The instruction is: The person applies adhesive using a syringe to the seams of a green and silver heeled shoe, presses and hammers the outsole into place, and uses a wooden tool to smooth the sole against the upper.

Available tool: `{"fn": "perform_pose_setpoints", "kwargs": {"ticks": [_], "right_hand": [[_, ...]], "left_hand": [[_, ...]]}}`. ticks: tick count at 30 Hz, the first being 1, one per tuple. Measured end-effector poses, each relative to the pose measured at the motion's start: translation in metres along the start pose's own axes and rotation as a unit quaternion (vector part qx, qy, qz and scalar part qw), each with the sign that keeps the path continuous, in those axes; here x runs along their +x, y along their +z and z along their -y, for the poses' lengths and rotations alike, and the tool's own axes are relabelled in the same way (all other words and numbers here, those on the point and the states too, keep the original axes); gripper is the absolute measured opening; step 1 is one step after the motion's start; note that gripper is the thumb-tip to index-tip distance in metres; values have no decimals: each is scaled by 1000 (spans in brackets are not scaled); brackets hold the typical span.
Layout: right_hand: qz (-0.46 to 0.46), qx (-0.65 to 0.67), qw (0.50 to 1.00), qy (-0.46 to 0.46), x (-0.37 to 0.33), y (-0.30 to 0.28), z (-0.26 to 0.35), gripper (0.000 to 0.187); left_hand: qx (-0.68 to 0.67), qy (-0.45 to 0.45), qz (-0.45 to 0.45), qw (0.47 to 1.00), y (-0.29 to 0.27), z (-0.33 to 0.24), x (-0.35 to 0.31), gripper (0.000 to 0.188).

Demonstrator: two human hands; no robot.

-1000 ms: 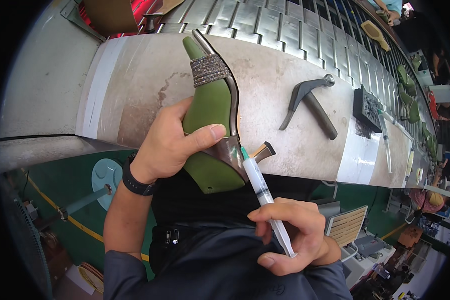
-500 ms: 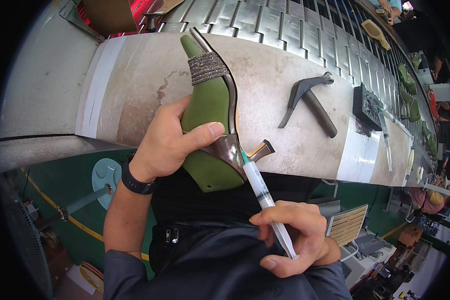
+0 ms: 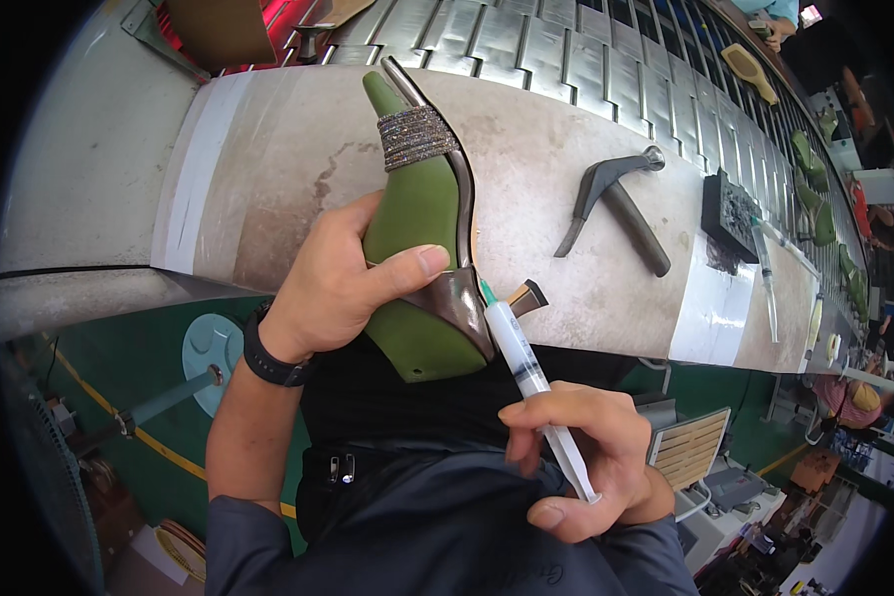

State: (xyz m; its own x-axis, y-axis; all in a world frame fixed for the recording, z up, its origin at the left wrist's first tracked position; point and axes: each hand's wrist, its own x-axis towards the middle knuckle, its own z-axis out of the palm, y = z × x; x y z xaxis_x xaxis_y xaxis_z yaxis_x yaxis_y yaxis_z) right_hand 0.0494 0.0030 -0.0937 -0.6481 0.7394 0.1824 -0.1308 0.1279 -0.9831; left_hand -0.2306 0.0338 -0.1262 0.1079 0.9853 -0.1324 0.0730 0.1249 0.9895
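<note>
My left hand is closed round a high-heeled sandal mounted on a green shoe last. The sandal has a glittery dark band across its toe part and a shiny brown back, and its short heel points right. In my right hand is a clear plastic syringe with a green tip. The thumb and fingers grip its barrel and plunger end. That green tip lies at the edge between the sandal's back and the heel; whether it touches is too small to tell.
A hammer lies on the bench to the right. Farther right are a black block and another syringe. Behind the bench runs a slatted metal conveyor, with green lasts farther along it.
The syringe tip has shifted slightly up along the sandal's edge, and my right hand has moved slightly up with it. The sandal has tilted a little in my left hand.
</note>
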Motion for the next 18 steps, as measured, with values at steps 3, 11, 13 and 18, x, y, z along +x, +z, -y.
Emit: {"fn": "perform_pose_setpoints", "kwargs": {"ticks": [3, 11, 13, 18], "right_hand": [[6, -4, 1000, 14, 1, -2, -1, 62], [1, -29, 999, 16, -2, 0, 2, 57], [1, -30, 999, 19, -4, 0, 3, 56], [1, -32, 999, 21, -7, 1, 3, 56]], "left_hand": [[4, -39, 16, 999, 0, -3, 2, 53], [-2, -5, -2, 1000, 1, 0, 0, 48], [-2, 3, -4, 1000, 2, 4, 0, 48], [9, 15, -2, 1000, 1, 6, 0, 48]]}}
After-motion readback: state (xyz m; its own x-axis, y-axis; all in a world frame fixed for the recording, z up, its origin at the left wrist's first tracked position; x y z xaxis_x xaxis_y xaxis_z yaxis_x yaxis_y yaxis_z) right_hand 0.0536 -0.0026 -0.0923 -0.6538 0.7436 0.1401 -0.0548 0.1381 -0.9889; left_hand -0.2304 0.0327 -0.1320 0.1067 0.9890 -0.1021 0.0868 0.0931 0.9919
